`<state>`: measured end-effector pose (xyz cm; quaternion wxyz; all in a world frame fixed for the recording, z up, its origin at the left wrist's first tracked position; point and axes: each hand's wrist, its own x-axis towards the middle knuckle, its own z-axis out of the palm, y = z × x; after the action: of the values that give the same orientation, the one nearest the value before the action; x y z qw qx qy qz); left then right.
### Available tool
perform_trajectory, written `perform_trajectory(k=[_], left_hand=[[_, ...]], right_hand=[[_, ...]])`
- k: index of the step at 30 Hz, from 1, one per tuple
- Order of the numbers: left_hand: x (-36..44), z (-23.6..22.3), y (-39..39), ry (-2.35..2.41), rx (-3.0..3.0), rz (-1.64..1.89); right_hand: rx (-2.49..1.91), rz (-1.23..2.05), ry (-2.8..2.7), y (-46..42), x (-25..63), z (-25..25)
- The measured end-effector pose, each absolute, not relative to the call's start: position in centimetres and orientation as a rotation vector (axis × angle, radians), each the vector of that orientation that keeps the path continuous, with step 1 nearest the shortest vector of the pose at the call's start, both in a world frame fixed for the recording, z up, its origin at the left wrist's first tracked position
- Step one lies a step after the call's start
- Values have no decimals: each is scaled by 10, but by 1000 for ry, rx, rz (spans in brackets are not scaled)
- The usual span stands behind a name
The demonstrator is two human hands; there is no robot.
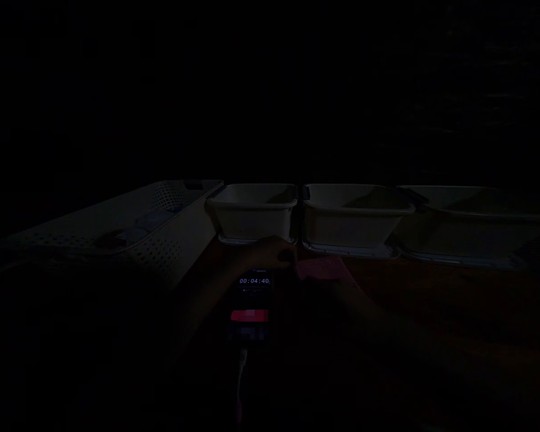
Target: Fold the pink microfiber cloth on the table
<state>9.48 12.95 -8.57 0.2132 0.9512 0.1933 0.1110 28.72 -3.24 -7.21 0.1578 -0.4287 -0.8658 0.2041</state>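
Note:
The picture is very dark. My left hand (272, 252) reaches in from the lower left and rests just beyond the top edge of a phone (251, 306) lying on the table. The phone's screen shows 00:04:40 above a red bar, and a white cable runs from its near end. My right hand (337, 285) is only a faint shape coming from the lower right, beside a pinkish patch (320, 267) that I cannot identify. The fingers of both hands are too dim to read.
Three white tubs (253, 207) (355, 210) (472, 219) stand in a row at the back of the brown table (432, 288). A white perforated basket (130, 228) lies at the left. Everything beyond is black.

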Motion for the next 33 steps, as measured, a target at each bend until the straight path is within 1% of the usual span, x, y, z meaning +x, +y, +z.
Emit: perform_trajectory(k=[5, 11, 14, 18, 21, 27, 33], left_hand=[[95, -83, 129, 513, 2682, 353], [95, -84, 130, 506, 2660, 318], [95, -85, 130, 529, 2673, 326], [95, -85, 130, 559, 2669, 331], [93, -83, 131, 572, 2669, 328], [89, -77, 134, 635, 2682, 392], [92, -78, 133, 555, 2716, 321]], right_hand=[[-1213, 538, -2392, -27, 286, -71], [-1253, 457, -2345, -11, 280, -103], [-1211, 358, -2437, -10, 284, -114], [-1162, 247, -2603, -11, 294, -115], [-1175, 230, -2666, -11, 297, -113], [-1229, 210, -2705, -11, 294, -110], [-1200, 174, -2691, -7, 297, -118]])
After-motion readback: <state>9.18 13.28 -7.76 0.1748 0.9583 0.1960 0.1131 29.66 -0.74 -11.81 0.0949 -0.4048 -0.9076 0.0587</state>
